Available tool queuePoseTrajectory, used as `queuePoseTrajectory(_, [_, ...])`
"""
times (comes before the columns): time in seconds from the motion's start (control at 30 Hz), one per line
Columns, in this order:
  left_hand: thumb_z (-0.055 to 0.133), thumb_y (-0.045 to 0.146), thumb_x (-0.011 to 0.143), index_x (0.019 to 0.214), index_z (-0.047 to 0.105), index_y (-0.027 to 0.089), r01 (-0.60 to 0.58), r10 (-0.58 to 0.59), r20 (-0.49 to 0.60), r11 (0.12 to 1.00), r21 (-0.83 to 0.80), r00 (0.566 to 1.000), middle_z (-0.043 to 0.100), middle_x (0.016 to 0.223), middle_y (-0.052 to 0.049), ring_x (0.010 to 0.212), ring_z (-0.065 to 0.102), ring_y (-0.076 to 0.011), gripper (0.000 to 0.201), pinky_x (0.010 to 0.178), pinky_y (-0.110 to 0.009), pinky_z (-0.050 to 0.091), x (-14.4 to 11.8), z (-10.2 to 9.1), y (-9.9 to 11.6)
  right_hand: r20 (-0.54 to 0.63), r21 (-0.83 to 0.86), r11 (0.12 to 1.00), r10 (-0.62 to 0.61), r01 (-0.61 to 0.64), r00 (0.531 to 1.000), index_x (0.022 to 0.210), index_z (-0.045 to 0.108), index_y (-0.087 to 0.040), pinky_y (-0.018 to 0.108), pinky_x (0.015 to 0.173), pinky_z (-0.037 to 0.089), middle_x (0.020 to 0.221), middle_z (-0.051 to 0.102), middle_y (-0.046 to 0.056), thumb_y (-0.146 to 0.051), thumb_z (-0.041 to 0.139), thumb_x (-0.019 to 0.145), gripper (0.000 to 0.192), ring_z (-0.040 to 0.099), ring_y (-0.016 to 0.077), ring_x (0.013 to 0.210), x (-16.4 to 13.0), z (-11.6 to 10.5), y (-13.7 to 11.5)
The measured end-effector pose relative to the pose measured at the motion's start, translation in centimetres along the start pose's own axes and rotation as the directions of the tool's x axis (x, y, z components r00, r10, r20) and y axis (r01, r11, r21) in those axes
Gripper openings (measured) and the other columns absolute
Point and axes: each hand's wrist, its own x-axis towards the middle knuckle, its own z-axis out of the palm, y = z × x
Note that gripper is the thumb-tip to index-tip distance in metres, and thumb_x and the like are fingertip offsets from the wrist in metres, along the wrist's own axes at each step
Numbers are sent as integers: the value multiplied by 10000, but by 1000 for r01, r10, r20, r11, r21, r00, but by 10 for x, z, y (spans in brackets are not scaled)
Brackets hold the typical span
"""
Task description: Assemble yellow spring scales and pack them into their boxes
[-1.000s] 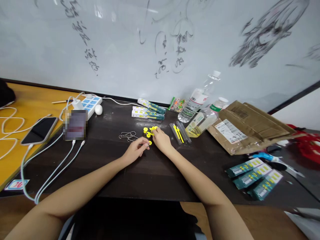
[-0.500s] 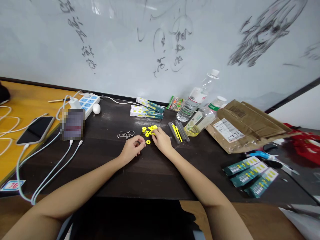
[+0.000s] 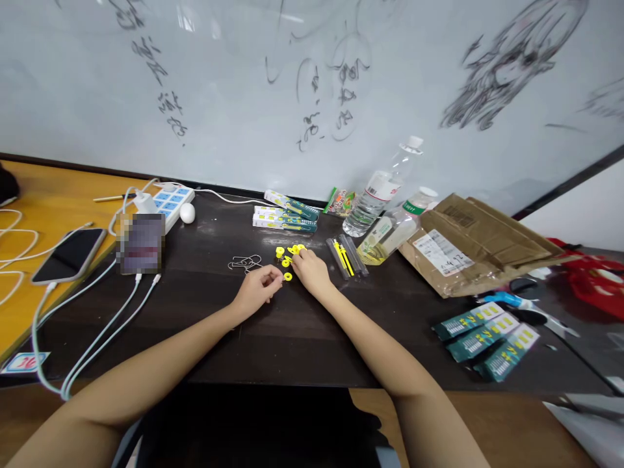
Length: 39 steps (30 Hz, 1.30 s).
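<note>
My left hand (image 3: 258,289) rests on the dark table (image 3: 302,338) with its fingers pinched together; a single yellow ring (image 3: 288,276) lies just off its fingertips. My right hand (image 3: 309,270) lies beside it, fingertips on a small pile of yellow rings (image 3: 287,251). Whether a ring is gripped there is hidden by the fingers. Thin wire clips (image 3: 244,263) lie left of the pile, and a clear packet of yellow sticks (image 3: 347,257) lies right of my right hand.
Green-and-white packets (image 3: 285,218) sit behind the rings. Two plastic bottles (image 3: 377,195) and a cardboard parcel (image 3: 478,244) stand at the right, with more green packets (image 3: 487,338) and blue scissors (image 3: 517,304). A power strip (image 3: 168,200), phone (image 3: 71,255) and cables (image 3: 97,338) are on the left.
My left hand has drawn back slightly from the single yellow ring it was touching. My right hand stays at the pile. The view shifted a little.
</note>
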Motion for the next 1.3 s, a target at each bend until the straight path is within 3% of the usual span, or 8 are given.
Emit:
queuePoseTrajectory(0.17, [561,330,811,838,573,146,-11,11,22,1000,-24,1000,599,699,1,449,505,-51,186,419,-160,457,1,0,-2,-92,90,995,39,-31,995,857,568,-159,285,692,407,929,621,131,-183,395,897,178,529,229,906,1,1,2])
queuePoseTrajectory(0.27, [565,347,819,831,571,149,-22,23,28,999,-36,999,605,714,-1,458,520,-52,199,441,-164,468,2,-1,-4,-167,371,921,192,-118,967,832,491,-191,273,655,398,845,613,77,-185,427,835,64,543,201,814,-3,-2,6])
queuePoseTrajectory(0.33, [570,356,821,833,572,148,-28,29,27,999,-37,999,611,725,-4,465,532,-54,208,457,-168,474,2,-1,-5,-107,658,740,276,-140,955,844,425,-212,250,600,388,715,572,8,-185,433,788,63,521,157,665,-10,-5,6])
queuePoseTrajectory(0.4, [571,364,823,847,571,147,-33,34,26,999,-35,999,619,741,-11,475,545,-59,219,466,-173,479,1,-1,-6,39,890,431,251,-148,967,850,364,-230,211,513,354,579,475,-65,-209,416,770,97,432,112,508,-20,-7,1])
queuePoseTrajectory(0.47, [567,366,826,864,570,147,-38,39,27,999,-20,999,617,732,-9,483,552,-64,223,471,-176,483,1,-1,-6,181,971,131,138,-200,974,848,340,-241,171,420,276,519,382,-108,-266,413,780,103,311,78,413,-31,-10,-8])
queuePoseTrajectory(0.53, [555,362,833,870,576,152,-46,45,33,999,27,998,591,668,11,481,546,-68,215,460,-168,476,0,-1,-6,253,967,-19,34,-252,967,871,368,-242,151,366,217,515,355,-123,-328,480,776,171,250,57,380,-40,-11,-19])
queuePoseTrajectory(0.87, [538,387,847,881,588,162,-66,60,70,994,92,996,540,594,31,480,521,-72,232,410,-150,442,-2,-2,0,219,974,-84,87,-212,972,744,434,-209,163,312,212,491,344,-117,-472,632,739,329,246,28,331,-42,-5,-29])
queuePoseTrajectory(1.3, [524,383,853,968,499,174,-30,27,136,999,15,990,575,858,-14,493,502,-45,240,351,-129,385,-2,3,-9,184,983,-41,83,-181,979,781,460,-205,174,343,209,551,461,-82,-507,592,775,330,283,35,363,-42,-8,-24])
